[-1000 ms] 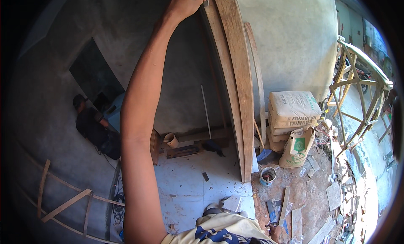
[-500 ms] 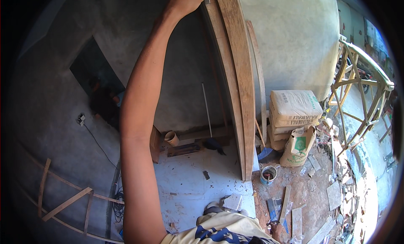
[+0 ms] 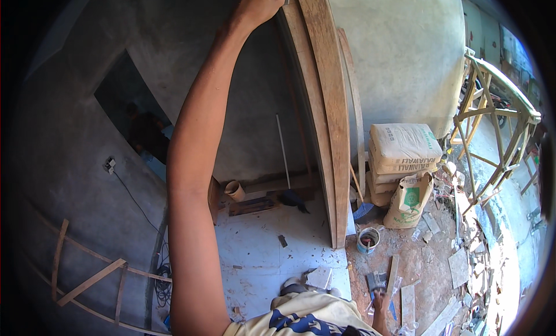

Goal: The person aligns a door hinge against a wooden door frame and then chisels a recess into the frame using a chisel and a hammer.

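Note:
My left arm reaches up to the top of the view. There my left hand (image 3: 262, 5), cut off by the upper edge, is closed at the inner edge of the brown wooden door frame (image 3: 330, 98). A thin pale strip shows beside its fingers; what they grip is hidden. Low at the right, my right hand (image 3: 379, 301) is closed round the lower end of a flat, dark grey rectangular tool (image 3: 376, 280), whose exact kind I cannot make out. It hangs in front of the littered ground outside the frame.
Stacked cement bags (image 3: 402, 148) and an opened bag (image 3: 409, 203) stand by the wall. Near them is a small bucket (image 3: 368, 241). Planks (image 3: 408, 307) and rubble lie right. A wooden trestle (image 3: 492, 113) stands beyond. Another person (image 3: 147, 130) is in the dark opening left.
My right hand has risen slightly, and the flat grey tool now shows above it. My left hand stays at the frame, a little lower in view. The person in the opening has shifted.

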Demonstrator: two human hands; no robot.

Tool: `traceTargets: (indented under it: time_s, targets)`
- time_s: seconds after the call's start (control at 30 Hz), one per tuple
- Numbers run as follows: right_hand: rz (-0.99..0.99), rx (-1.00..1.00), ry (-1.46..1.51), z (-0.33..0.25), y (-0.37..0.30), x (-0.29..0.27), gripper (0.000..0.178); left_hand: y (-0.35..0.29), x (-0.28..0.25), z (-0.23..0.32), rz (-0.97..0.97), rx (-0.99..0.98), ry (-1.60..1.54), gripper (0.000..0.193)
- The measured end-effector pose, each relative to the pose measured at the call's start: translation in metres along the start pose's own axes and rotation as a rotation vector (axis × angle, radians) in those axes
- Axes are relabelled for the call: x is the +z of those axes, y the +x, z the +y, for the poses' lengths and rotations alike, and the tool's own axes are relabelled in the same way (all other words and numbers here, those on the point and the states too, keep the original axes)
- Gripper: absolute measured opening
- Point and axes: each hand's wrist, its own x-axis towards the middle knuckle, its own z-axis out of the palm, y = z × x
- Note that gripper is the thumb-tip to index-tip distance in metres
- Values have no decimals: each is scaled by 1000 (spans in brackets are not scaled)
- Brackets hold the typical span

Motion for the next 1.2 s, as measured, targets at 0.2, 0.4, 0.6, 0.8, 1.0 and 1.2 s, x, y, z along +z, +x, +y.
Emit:
traceTargets:
  time_s: [0.2,0.4,0.6,0.8,1.0,1.2]
  targets:
    - [-14,-105,368,-217,33,-33,34,0,-4,-2,29,108,169,34]
    - [-190,-650,750,-420,13,-99,24,3,-1,-2,31,135,47,33]
    - [-99,-893,708,-548,-38,-142,23,-7,1,-4,-13,21,16,34]
    - [-87,-929,825,-569,-61,-140,26,-7,1,-9,6,53,44,31]
    - [-107,-897,808,-560,-60,-123,27,-15,2,-24,66,239,30,28]
    - [-127,-935,863,-579,-73,-129,24,-11,4,-22,-10,105,106,27]
